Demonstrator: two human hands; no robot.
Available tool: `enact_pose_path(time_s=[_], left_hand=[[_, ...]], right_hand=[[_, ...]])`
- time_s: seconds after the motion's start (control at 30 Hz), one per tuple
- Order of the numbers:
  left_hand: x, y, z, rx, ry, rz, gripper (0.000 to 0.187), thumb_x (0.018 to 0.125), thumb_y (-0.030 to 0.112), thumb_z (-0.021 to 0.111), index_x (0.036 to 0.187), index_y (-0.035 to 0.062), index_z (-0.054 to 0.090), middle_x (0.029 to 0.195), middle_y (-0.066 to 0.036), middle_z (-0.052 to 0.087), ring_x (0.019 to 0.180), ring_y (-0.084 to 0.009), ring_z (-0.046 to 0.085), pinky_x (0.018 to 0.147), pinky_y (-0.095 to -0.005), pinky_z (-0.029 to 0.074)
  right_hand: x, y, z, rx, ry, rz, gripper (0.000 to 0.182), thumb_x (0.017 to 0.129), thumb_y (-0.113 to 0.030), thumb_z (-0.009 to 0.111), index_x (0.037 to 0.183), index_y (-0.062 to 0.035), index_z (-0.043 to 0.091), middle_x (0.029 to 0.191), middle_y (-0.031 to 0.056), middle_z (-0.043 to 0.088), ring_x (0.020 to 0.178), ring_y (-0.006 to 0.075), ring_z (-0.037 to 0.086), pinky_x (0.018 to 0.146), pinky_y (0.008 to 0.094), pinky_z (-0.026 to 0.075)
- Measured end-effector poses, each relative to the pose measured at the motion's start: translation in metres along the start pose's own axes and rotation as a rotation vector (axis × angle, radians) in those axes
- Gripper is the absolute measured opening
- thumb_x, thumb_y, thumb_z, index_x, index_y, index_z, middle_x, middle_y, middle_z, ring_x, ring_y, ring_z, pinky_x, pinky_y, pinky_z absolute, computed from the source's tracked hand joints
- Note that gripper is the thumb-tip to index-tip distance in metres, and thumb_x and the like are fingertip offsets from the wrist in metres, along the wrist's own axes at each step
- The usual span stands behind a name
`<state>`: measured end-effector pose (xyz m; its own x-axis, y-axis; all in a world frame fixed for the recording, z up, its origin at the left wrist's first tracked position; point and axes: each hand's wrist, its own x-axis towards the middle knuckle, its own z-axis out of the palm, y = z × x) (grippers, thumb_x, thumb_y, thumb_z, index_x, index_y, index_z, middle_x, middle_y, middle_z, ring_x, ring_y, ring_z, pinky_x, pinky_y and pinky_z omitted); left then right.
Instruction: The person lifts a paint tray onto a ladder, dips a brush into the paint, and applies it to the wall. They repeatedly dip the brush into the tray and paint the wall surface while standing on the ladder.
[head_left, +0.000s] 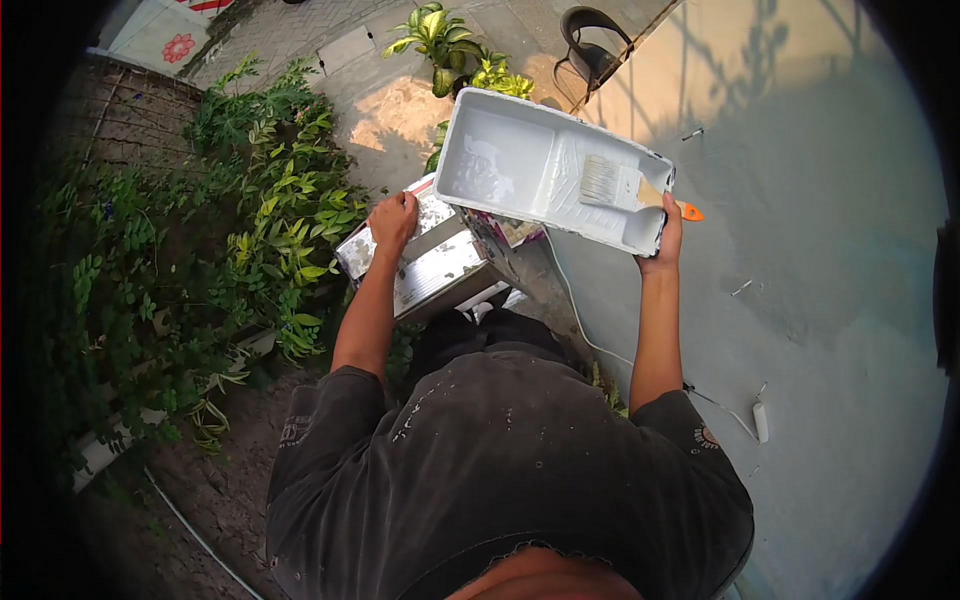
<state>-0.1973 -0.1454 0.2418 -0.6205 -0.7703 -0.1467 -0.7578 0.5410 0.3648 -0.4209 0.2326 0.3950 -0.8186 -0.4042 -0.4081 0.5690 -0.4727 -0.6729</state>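
My right hand (664, 240) grips the right end of a white paint tray (500, 196), with the thumb up by the handle of a paintbrush. The paintbrush (612, 184) lies in the tray; its bristles are coated in pale paint and its wooden handle has an orange end sticking out past the rim. Pale wet paint coats the inside of the tray. To the left, my left hand (393, 221) is closed at the upper edge of a silvery, paint-spattered box-like stand (436, 272). Its fingertips are partly hidden.
Leafy bushes (285, 215) crowd the left side. A grey painted wall (800, 300) rises on the right, with a small white roller-like object (761, 423) against it. A dark chair (592, 52) and a potted plant (437, 45) stand ahead. A pale cable (572, 297) runs beside the wall.
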Motion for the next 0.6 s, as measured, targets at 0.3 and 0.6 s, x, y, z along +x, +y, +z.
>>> enact_pose_path(time_s=[0.3, 0.6], left_hand=[[-0.003, -0.01, 0.005, -0.064, 0.033, 0.036, 0.045, 0.093, 0.039, 0.045, 0.092, 0.0069, 0.075, 0.088, -0.025, 0.069, 0.084, -0.0455, 0.066, 0.078, -0.0536, 0.051], [-0.002, -0.012, 0.005, -0.075, 0.059, 0.061, 0.042, 0.092, 0.037, 0.048, 0.091, 0.0056, 0.075, 0.086, -0.025, 0.068, 0.081, -0.0458, 0.066, 0.076, -0.0535, 0.051]], right_hand=[[0.01, 0.011, 0.007, -0.004, -0.005, 0.0, 0.05, 0.099, -0.035, 0.054, 0.135, -0.0005, 0.053, 0.127, 0.0127, 0.064, 0.113, 0.0251, 0.064, 0.098, 0.0374, 0.05], [0.016, 0.017, 0.001, -0.022, -0.011, 0.034, 0.052, 0.098, -0.037, 0.054, 0.134, 0.0001, 0.054, 0.126, 0.0136, 0.064, 0.112, 0.0252, 0.064, 0.097, 0.0376, 0.051]])
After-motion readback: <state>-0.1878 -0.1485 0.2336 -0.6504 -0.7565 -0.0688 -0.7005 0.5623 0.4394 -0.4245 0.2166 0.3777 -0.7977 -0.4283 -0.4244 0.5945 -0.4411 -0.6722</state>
